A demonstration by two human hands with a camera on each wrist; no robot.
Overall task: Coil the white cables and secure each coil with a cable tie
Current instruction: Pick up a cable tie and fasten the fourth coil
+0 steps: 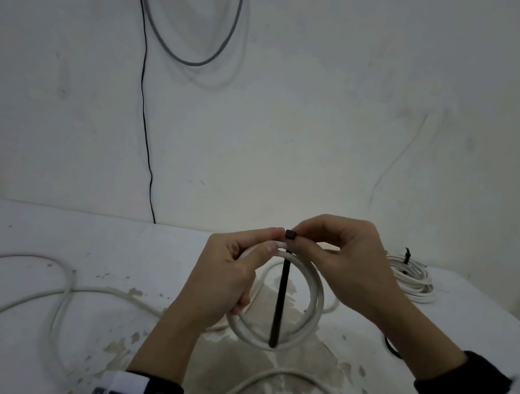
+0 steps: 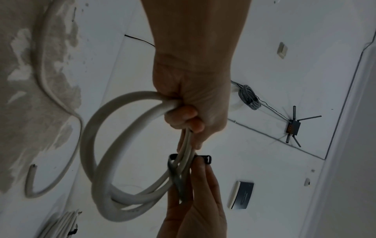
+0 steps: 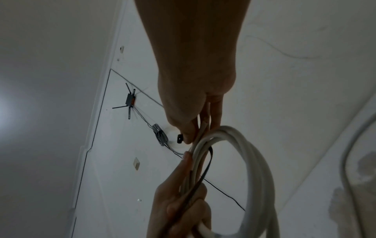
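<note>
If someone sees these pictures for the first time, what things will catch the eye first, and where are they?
First, the two hands at the centre, above the table: the left hand grips a white cable coil, and the right hand pinches the head of a black cable tie at the coil's top. Then a tied coil at the far right, and a loose white cable on the left.

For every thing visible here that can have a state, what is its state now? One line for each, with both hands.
White cable coil: coiled, held up above the table.
Black plastic cable tie: wrapped round the coil, strap hanging down, not yet tight.
Left hand: grips the coil.
Right hand: pinches the tie's head.
Second white coil: tied, lying on the table.
</note>
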